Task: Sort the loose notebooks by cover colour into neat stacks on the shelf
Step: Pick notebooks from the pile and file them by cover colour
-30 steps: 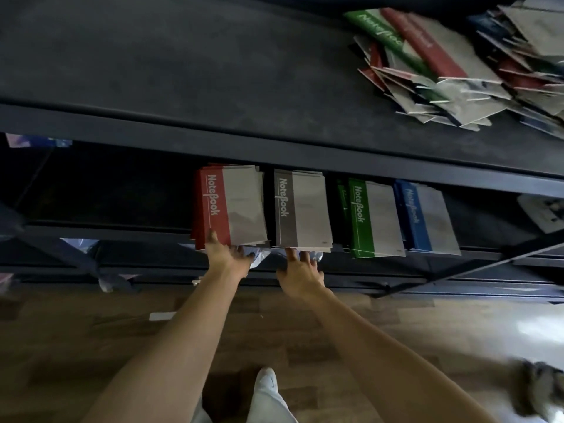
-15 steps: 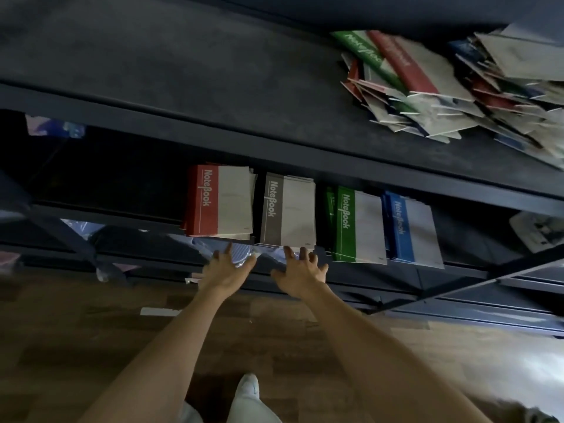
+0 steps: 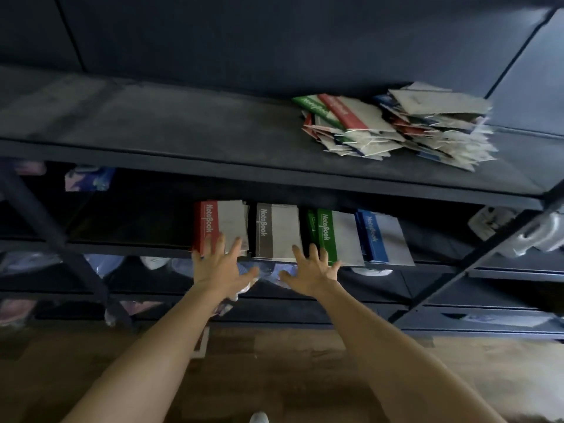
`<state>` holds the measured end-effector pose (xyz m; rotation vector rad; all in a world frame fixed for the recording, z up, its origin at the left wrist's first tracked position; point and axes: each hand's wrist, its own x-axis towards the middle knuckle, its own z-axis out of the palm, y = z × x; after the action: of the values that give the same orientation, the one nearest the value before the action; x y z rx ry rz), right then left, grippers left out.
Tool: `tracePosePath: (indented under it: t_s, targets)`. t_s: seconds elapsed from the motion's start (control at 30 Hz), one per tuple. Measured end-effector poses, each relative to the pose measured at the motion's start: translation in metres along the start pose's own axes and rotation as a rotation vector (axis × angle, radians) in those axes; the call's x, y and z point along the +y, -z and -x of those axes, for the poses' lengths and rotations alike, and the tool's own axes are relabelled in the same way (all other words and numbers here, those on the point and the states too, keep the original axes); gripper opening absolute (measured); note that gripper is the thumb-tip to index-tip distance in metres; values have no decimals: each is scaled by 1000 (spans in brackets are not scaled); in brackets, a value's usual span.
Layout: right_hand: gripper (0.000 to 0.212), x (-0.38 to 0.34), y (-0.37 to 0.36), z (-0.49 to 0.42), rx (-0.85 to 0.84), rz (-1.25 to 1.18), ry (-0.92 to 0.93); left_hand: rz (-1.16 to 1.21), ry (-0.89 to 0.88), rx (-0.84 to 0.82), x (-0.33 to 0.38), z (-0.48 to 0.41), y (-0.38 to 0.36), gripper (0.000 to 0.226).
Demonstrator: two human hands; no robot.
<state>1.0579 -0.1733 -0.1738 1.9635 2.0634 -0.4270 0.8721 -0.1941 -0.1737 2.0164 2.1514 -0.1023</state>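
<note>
splayed hands (image 3: 222, 270) (image 3: 311, 273) at notebook stacks (image 3: 276, 233)

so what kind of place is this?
Probably a stockroom or shop storage area, though home storage is possible. Cues: a dark multi-tier shelving unit, many identical notebooks in a loose pile and in colour-sorted stacks, and what look like wrapped packets elsewhere on the shelves.

It is dim here. The dark shelf (image 3: 183, 123) soaks up the light, and its lower level is near black at the back. Pale glare washes the floor (image 3: 494, 358) at lower right. My left hand (image 3: 221, 270) and right hand (image 3: 314, 271) are smeared by blur, and straight rails bow at the frame's edges.
</note>
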Motion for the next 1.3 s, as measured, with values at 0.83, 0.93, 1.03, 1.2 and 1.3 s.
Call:
tracePosePath:
  t_s: [0.83, 0.93, 1.03, 1.2, 1.3]
  targets:
    - [71, 59, 152, 76, 482, -89, 13, 20, -193, 348, 77, 17, 130, 75]
    - [70, 83, 170, 44, 477, -90, -11, 15, -200, 349, 95, -16, 139, 73]
    - [68, 108, 189, 9, 471, -120, -25, 11, -206, 364, 115, -49, 151, 73]
    - [68, 131, 216, -42, 470, -113, 3, -4, -210, 395, 145, -94, 165, 71]
    - [67, 134, 228, -66, 470, -83, 25, 10, -198, 386, 156, -115, 168, 69]
